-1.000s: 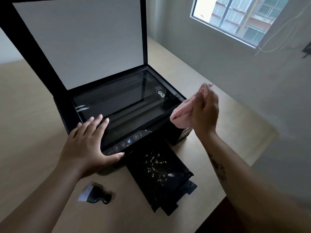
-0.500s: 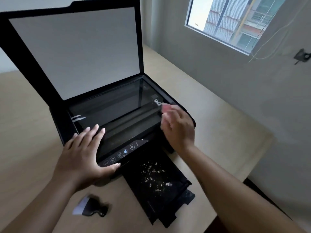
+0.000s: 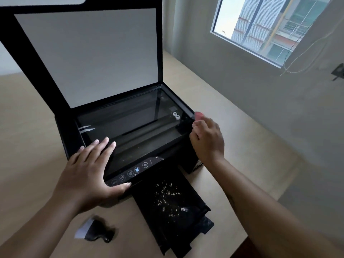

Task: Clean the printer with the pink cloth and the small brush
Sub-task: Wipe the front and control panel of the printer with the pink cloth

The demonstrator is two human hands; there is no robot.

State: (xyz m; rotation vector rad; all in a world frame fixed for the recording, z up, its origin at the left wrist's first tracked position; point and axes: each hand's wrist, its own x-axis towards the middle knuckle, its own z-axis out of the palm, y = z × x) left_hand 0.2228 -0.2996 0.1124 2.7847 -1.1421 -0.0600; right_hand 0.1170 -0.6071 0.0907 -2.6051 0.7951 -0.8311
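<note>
A black printer (image 3: 70,138) stands on the table with its scanner lid (image 3: 89,53) raised and the glass (image 3: 130,127) bare. My left hand (image 3: 89,170) lies flat on the front left corner, fingers straight, thumb over the control panel. My right hand (image 3: 206,140) is at the printer's right edge, fingers curled round the pink cloth (image 3: 198,114), of which only a small tip shows. The small black brush (image 3: 95,232) with pale bristles lies on the table at the front left. Pale crumbs speckle the pulled-out front tray (image 3: 167,200).
The wooden table (image 3: 232,127) extends right toward a grey wall. Its right front edge (image 3: 264,216) runs close to my right forearm. A window (image 3: 270,25) sits high on the right wall, with a cord hanging beside it.
My right hand came down from mid-air with the cloth to the printer's right edge, and most of the cloth is now hidden under it. My left hand stayed in place.
</note>
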